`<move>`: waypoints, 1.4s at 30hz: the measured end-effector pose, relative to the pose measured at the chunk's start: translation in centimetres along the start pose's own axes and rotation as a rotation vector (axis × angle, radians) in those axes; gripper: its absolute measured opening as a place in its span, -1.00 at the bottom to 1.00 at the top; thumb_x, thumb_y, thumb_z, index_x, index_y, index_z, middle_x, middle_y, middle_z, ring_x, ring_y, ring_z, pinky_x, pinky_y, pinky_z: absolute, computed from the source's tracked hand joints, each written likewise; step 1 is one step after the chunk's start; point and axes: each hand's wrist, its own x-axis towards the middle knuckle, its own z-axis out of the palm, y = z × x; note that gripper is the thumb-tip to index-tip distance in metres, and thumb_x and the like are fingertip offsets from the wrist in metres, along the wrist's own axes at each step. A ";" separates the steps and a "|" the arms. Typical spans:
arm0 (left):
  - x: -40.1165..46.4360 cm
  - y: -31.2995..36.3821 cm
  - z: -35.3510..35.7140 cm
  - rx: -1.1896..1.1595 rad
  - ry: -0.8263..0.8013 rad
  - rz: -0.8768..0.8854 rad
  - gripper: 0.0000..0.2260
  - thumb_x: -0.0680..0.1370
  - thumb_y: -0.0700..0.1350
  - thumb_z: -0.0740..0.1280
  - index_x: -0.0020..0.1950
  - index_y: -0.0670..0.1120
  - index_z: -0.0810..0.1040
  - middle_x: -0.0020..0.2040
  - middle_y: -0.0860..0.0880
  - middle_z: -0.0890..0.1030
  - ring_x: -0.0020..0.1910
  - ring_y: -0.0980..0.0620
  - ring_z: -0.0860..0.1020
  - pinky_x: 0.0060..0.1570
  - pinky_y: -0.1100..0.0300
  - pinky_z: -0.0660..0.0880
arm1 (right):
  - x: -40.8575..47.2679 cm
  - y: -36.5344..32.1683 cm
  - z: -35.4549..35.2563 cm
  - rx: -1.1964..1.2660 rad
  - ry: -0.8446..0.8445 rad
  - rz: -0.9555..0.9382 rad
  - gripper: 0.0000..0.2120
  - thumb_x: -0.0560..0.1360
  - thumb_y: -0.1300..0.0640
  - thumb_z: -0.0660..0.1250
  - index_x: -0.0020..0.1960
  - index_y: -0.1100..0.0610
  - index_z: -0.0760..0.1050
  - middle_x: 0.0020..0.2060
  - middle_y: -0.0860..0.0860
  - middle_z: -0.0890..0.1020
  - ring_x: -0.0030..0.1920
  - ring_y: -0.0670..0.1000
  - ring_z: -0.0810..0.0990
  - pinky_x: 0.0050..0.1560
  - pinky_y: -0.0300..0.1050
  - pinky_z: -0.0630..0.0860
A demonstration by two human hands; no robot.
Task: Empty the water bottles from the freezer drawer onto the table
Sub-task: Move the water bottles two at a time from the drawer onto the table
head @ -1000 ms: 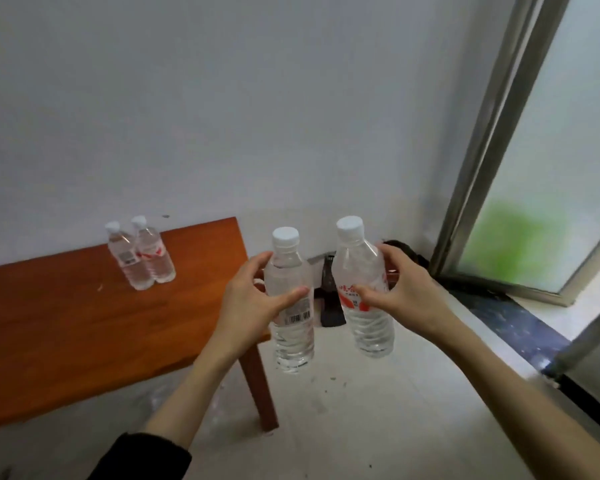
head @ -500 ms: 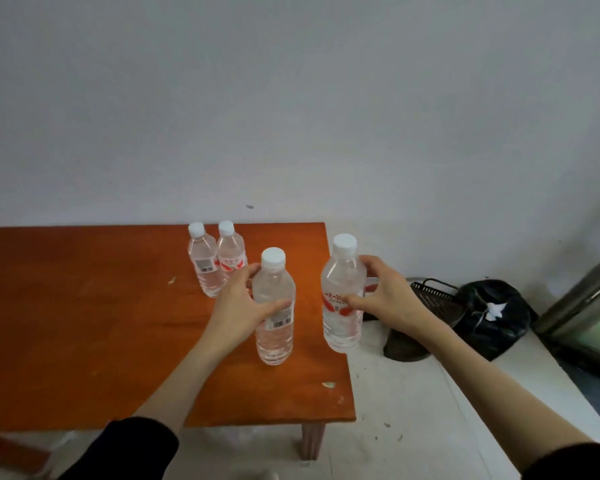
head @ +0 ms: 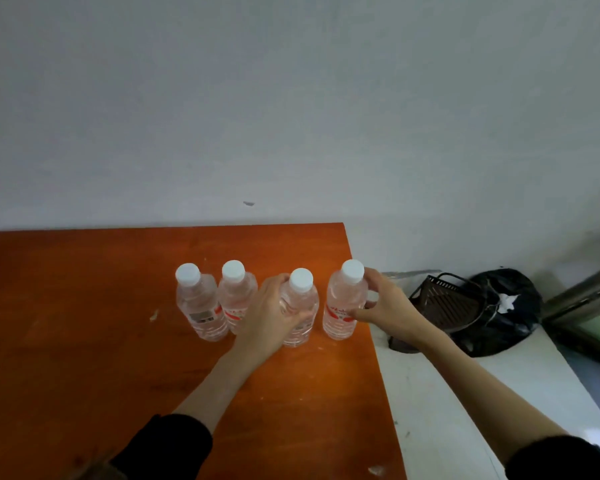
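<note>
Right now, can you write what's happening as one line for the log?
step: setting bottles down | left hand: grips third bottle | right hand: grips fourth bottle | table: four bottles upright in a row

Table: I count four water bottles upright in one row near its right edge. Rack and bag right of table, on floor.

held bottles lowered onto table

Bottle labels blurred, unreadable
</note>
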 end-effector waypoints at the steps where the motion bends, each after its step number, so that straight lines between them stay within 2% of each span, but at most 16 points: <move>1: 0.6 -0.3 0.1 -0.012 -0.006 -0.007 -0.41 0.37 0.00 0.46 0.34 -0.01 0.31 0.31 0.00 0.45 0.29 0.03 0.41 0.27 0.05 0.38 | 0.7 0.2 0.1 0.009 -0.008 0.008 -0.32 0.34 0.26 0.47 0.37 0.05 0.26 0.31 0.03 0.43 0.31 0.04 0.42 0.27 0.05 0.46; 4: 2.0 -1.2 0.6 -0.013 -0.018 -0.024 -0.42 0.38 -0.03 0.46 0.34 0.00 0.31 0.31 0.00 0.44 0.30 0.02 0.40 0.28 -0.05 0.40 | 2.2 1.0 0.6 0.022 -0.015 0.038 -0.32 0.33 0.27 0.48 0.36 0.04 0.27 0.32 0.04 0.37 0.30 0.05 0.41 0.27 0.09 0.46; 8: 3.0 -1.3 1.0 -0.009 -0.046 -0.030 -0.42 0.40 -0.06 0.45 0.35 0.01 0.29 0.34 0.00 0.39 0.32 0.04 0.37 0.30 0.04 0.35 | 3.5 1.5 1.2 0.073 -0.050 0.050 -0.31 0.33 0.28 0.47 0.36 0.02 0.26 0.31 0.02 0.36 0.32 0.05 0.39 0.28 0.11 0.45; 14: 3.5 -1.1 1.3 -0.003 -0.063 -0.034 -0.38 0.39 -0.06 0.46 0.37 0.00 0.26 0.35 0.00 0.34 0.31 0.07 0.34 0.32 0.10 0.30 | 4.6 1.9 0.8 0.120 -0.139 0.057 -0.32 0.34 0.32 0.45 0.34 0.00 0.25 0.27 -0.05 0.40 0.32 0.01 0.38 0.29 0.00 0.43; 18: 3.4 -0.8 1.4 -0.004 -0.095 -0.055 -0.36 0.41 -0.06 0.44 0.40 -0.01 0.21 0.38 -0.01 0.30 0.34 0.04 0.33 0.34 0.05 0.32 | 4.4 1.6 0.5 0.130 -0.189 0.053 -0.28 0.36 0.36 0.42 0.39 0.02 0.19 0.32 0.00 0.37 0.36 0.03 0.34 0.35 0.08 0.38; 22: 3.3 0.3 0.6 -0.029 -0.150 -0.083 -0.33 0.41 -0.05 0.44 0.42 -0.02 0.19 0.41 -0.03 0.30 0.35 0.04 0.32 0.29 0.10 0.31 | 3.7 1.1 0.7 0.097 -0.190 0.012 -0.28 0.41 0.30 0.39 0.43 -0.02 0.13 0.39 0.01 0.34 0.40 0.06 0.32 0.37 0.09 0.33; 26: 2.3 2.4 -1.1 0.026 -0.103 -0.097 -0.20 0.42 0.06 0.40 0.50 0.01 -0.01 0.53 -0.02 0.07 0.49 -0.03 0.13 0.38 -0.06 0.20 | 2.5 0.0 -0.9 0.045 -0.181 -0.019 -0.27 0.47 0.14 0.35 0.50 0.01 0.01 0.49 0.00 0.19 0.47 0.07 0.19 0.45 0.14 0.18; 30: 0.1 5.6 -2.8 0.126 0.059 0.086 -0.28 0.48 0.13 0.29 0.50 0.07 -0.06 0.55 0.05 -0.06 0.52 0.04 -0.02 0.44 -0.03 0.09 | 0.0 -1.1 -4.5 -0.106 -0.031 -0.115 -0.32 0.51 -0.07 0.26 0.51 0.01 0.01 0.50 0.00 0.16 0.49 0.04 0.16 0.47 0.06 0.15; 32: -0.6 7.7 -3.3 0.291 0.041 0.229 -0.31 0.51 0.15 0.23 0.50 0.11 -0.11 0.54 0.10 -0.16 0.51 0.11 -0.18 0.49 -0.03 -0.06 | -1.7 -1.7 -6.7 -0.296 0.121 -0.199 -0.34 0.52 -0.15 0.19 0.51 -0.02 -0.01 0.51 -0.02 0.14 0.50 0.02 0.11 0.49 0.10 0.09; 34: -0.5 10.2 -3.2 0.517 0.031 0.372 -0.32 0.51 0.23 0.13 0.49 0.13 -0.20 0.52 0.08 -0.25 0.48 0.11 -0.31 0.48 -0.05 -0.20 | -3.9 -2.3 -9.1 -0.492 0.258 -0.235 -0.32 0.51 -0.24 0.11 0.51 -0.08 -0.10 0.53 -0.04 0.01 0.53 0.01 -0.04 0.51 0.16 -0.08; 37: -0.4 14.4 -2.5 0.690 0.051 0.558 -0.33 0.47 0.31 -0.05 0.46 0.15 -0.31 0.50 0.05 -0.32 0.46 0.05 -0.37 0.46 -0.08 -0.30 | -8.5 -2.8 -12.5 -0.731 0.424 -0.204 -0.27 0.47 -0.37 -0.03 0.50 -0.11 -0.23 0.53 -0.06 -0.15 0.52 0.03 -0.19 0.48 0.20 -0.21; 40: -1.0 18.9 -1.1 0.717 0.052 0.736 -0.34 0.46 0.30 -0.15 0.48 0.10 -0.29 0.52 0.01 -0.29 0.48 0.01 -0.34 0.44 -0.08 -0.31 | -14.7 -2.2 -15.8 -0.895 0.606 -0.123 -0.21 0.35 -0.43 -0.24 0.49 -0.12 -0.25 0.53 -0.03 -0.15 0.53 0.07 -0.19 0.44 0.24 -0.22; 42: -2.2 21.5 0.4 0.711 0.033 0.847 -0.32 0.43 0.31 -0.21 0.48 0.09 -0.28 0.52 0.00 -0.27 0.48 -0.01 -0.33 0.45 -0.10 -0.29 | -19.4 -1.2 -17.4 -0.961 0.684 -0.018 -0.20 0.33 -0.42 -0.26 0.49 -0.12 -0.26 0.53 -0.02 -0.14 0.52 0.09 -0.18 0.43 0.26 -0.22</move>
